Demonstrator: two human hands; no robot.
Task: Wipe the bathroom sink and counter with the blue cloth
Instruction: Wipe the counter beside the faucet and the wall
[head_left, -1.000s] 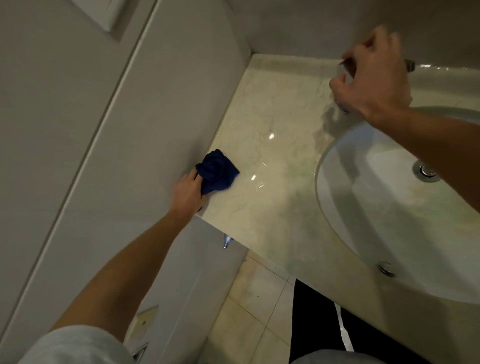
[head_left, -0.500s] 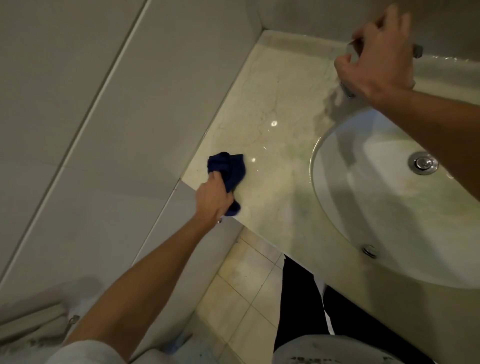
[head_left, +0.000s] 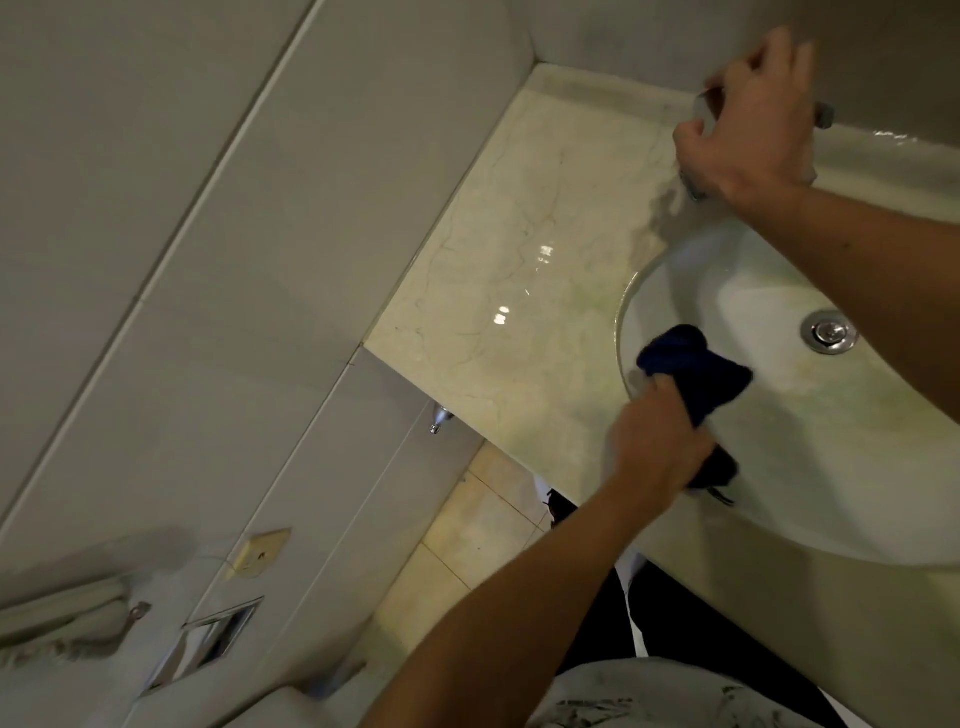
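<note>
My left hand (head_left: 657, 447) grips the bunched dark blue cloth (head_left: 696, 366) and holds it at the left rim of the white oval sink (head_left: 810, 467), part of the cloth inside the basin. A chrome drain plug (head_left: 828, 331) sits in the bowl. The pale marble counter (head_left: 509, 291) stretches left of the sink to the tiled wall and shows wet glints. My right hand (head_left: 753, 119) is at the back of the sink, fingers curled round the chrome tap (head_left: 823, 115), which it mostly hides.
Grey wall tiles (head_left: 208, 234) bound the counter on the left and at the back. Below the counter's front edge are beige floor tiles (head_left: 483, 525) and my dark trousers (head_left: 675, 613). A wall socket (head_left: 260, 553) and a metal holder (head_left: 218, 636) sit low on the wall.
My left hand has carried the cloth rightwards from the counter's left front edge by the wall to the sink's left rim. My right hand has stayed on the tap.
</note>
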